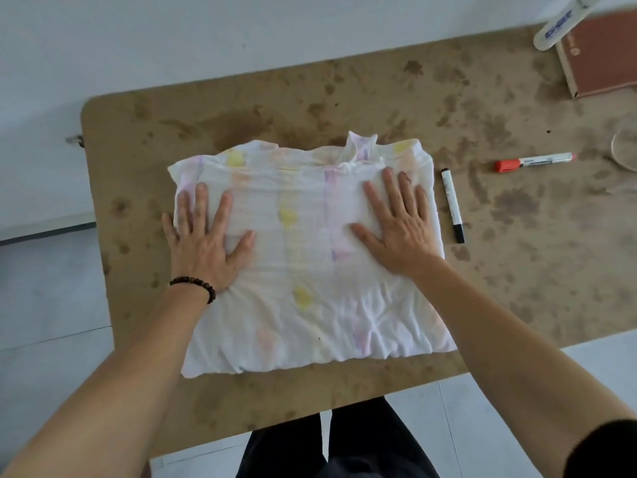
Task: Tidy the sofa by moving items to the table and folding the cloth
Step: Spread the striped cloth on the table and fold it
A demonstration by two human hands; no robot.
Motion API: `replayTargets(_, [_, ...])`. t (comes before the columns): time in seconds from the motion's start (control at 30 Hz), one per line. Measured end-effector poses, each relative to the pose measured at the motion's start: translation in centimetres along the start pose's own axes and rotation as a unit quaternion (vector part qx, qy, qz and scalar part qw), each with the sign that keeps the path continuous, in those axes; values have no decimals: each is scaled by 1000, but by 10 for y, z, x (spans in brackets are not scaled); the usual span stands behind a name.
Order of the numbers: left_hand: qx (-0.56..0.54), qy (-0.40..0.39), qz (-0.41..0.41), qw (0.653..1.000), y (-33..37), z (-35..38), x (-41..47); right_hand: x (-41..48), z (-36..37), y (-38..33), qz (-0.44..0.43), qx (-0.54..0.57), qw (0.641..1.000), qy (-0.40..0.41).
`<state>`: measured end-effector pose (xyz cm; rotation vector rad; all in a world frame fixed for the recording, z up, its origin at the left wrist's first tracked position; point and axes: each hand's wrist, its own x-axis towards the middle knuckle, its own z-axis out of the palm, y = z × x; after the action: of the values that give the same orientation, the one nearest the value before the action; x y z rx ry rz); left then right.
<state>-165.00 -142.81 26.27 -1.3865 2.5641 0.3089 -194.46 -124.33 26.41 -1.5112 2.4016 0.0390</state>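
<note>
1. The cloth, white with faint yellow, pink and purple patches, lies folded into a rough rectangle on the left half of the tabletop. Its near edge sits close to the tabletop's near edge, and a small bunched tab sticks out at its far edge.
2. The left hand presses flat on the cloth's left side. Its fingers are straight and spread, gripping nothing, and the little finger reaches past the cloth's edge onto the bare wood.
3. The right hand presses flat on the cloth's right side, towards the far corner. Its fingers are also straight and spread, with nothing held.
4. A dark beaded bracelet circles the left wrist.
5. A black-capped marker lies just beside the cloth's right edge, roughly parallel to it.
6. A red-capped marker lies further right, well apart from the cloth.
7. In the far right corner a brown notebook rests on the stained tabletop, with a white tube just beside it.
8. A clear round object is cut off at the right edge of the view; what it is cannot be told.
9. Dark trousers show below the tabletop's near edge.
</note>
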Motion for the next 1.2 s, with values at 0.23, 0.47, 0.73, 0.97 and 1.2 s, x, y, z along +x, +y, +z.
replayTargets(0.23, [-30, 73, 77, 994, 54, -13, -86, -77, -12, -25, 19, 43, 998, 35])
replayTargets(0.47, [87, -15, 111, 990, -6, 34, -152, -174, 40, -16, 203, 71, 976, -34])
replayTargets(0.73, [113, -38, 119, 986, -39, 22, -164, -206, 23, -58, 182, 116, 972, -91])
replayTargets(0.97, [10, -57, 165, 985, 50, -2, -197, -166, -37, -17, 269, 277, 920, -62])
replayTargets(1.2, [55, -138, 262, 954, 153, 15, -207, -74, -67, 28, 299, 411, 858, -75])
